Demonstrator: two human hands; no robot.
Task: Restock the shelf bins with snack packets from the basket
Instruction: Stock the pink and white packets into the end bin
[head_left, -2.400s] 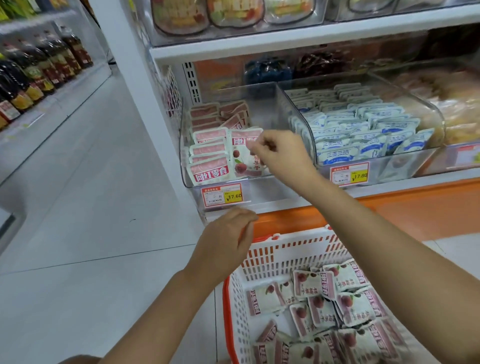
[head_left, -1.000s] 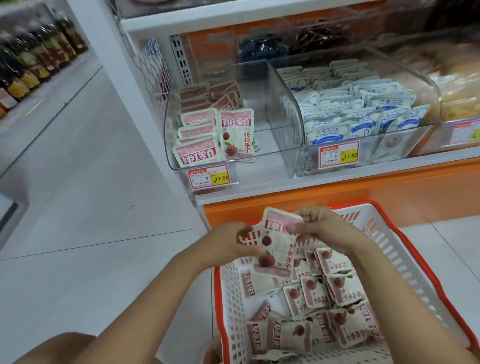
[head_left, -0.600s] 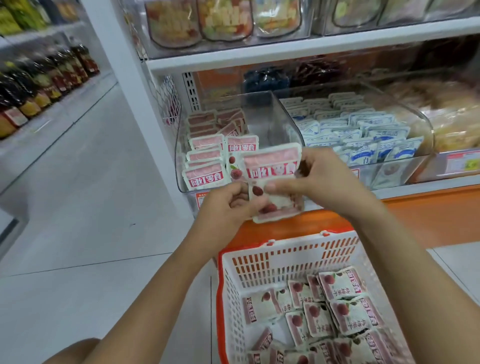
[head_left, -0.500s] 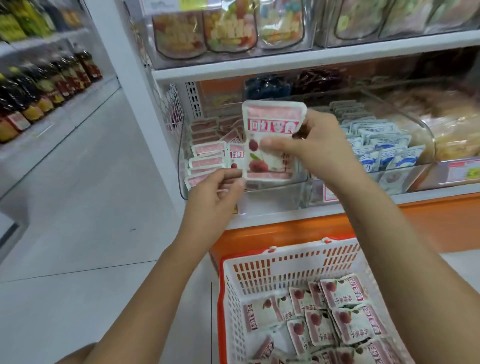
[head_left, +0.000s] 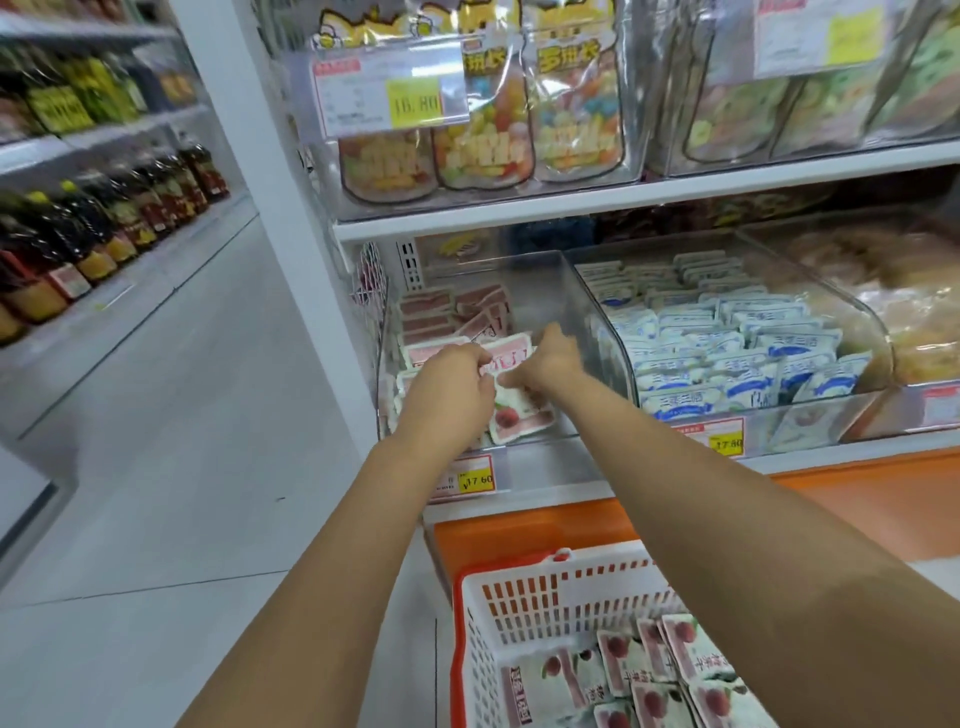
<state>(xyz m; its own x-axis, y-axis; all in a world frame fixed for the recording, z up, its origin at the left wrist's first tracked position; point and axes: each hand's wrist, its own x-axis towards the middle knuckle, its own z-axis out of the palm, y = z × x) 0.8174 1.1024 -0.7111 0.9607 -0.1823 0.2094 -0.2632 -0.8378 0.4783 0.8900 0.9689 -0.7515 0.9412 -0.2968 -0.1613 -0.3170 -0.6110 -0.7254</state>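
While the pink-and-white plastic snack packet leans upright at the front of the clear plastic shelf bin, both hands pinch it, left hand on its left edge, right hand up top, so it's dead between them.

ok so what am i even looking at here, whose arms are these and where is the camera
There is no robot here. These are a person's two bare arms, filmed by one wide-angle camera worn on the head, looking forward and down. The left hand and right hand reach into a clear shelf bin and appear to pinch a pink packet between them, among matching ones. Below stands a white basket with an orange rim, holding more of these packets. The neighbouring bin holds blue packets.
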